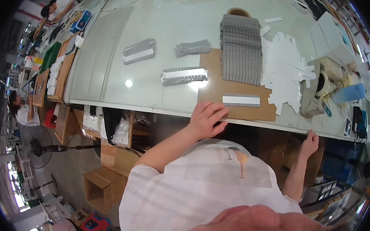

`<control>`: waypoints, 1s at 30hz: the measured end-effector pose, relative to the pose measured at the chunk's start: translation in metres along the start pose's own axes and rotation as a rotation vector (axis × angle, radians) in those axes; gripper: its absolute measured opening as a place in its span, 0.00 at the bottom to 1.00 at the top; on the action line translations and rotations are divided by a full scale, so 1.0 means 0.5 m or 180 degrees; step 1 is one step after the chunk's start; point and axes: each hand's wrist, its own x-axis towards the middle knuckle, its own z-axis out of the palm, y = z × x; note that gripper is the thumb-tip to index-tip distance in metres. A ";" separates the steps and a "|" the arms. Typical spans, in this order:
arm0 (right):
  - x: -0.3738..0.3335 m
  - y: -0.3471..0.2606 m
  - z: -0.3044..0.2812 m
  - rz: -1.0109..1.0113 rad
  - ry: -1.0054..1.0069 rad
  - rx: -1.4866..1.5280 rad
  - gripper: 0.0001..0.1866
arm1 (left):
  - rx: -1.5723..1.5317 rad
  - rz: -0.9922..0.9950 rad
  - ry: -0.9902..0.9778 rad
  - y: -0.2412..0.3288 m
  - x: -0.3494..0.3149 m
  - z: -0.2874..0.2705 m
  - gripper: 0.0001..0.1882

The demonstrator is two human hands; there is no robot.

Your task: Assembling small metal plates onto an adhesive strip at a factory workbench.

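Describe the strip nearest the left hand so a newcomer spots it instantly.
On the pale table, find the brown cardboard at the near edge. The strip lies at its near end, right of the left hand. Unlike the long grey stack beyond, it shows a broad white band.

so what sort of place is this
Most likely a small factory or assembly workshop: stacked grey strips cover part of a large worktable, a standing fan is off to the left, and other people are about the room.
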 end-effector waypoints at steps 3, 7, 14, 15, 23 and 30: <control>-0.100 -0.148 0.036 -0.0997 -0.0349 0.0828 0.06 | -0.0708 -0.0034 -0.0268 0.005 0.020 0.009 0.23; -0.202 -0.375 0.100 -0.1558 -0.3498 0.0440 0.09 | -0.2033 -0.0990 -0.1230 0.085 0.097 -0.040 0.23; -0.240 -0.452 0.174 -0.2148 -0.4254 0.0248 0.07 | -0.1208 -0.1478 -0.2587 0.080 0.105 -0.076 0.12; -0.241 -0.446 0.176 -0.2098 -0.4151 0.0359 0.08 | -0.1201 -0.1615 -0.2670 0.075 0.105 -0.078 0.11; -0.215 -0.440 0.204 -0.0087 -0.2887 0.1080 0.10 | -0.1125 -0.1957 -0.2253 0.045 0.140 -0.025 0.13; -0.205 -0.416 0.263 -0.1122 -0.1622 0.0511 0.08 | -0.0649 -0.1933 -0.2508 0.017 0.216 0.027 0.12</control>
